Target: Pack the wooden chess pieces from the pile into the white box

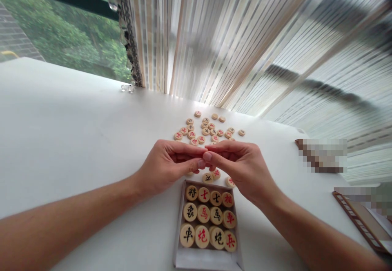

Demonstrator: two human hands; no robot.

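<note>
My left hand (170, 163) and my right hand (243, 163) meet at their fingertips above the table, thumbs and fingers pinched together. Whatever they hold, if anything, is hidden behind the fingers. Just below them lies a shallow white box (208, 259) with rows of round wooden Chinese chess pieces (203, 214), marked in black or red characters; its near strip is bare. Between my hands and the box lie a black-marked loose piece (207, 177) and a red-marked one (216, 174). Another red-marked piece (230, 181) is partly covered by my right hand.
Beyond my hands, many loose chess pieces (206, 131) are scattered over the white table (92, 132). A string curtain (196, 38) hangs at the far edge. Brown-edged objects, partly pixelated, lie at the right, one a frame (357, 218). Small clear beads (128, 87) rest near the window.
</note>
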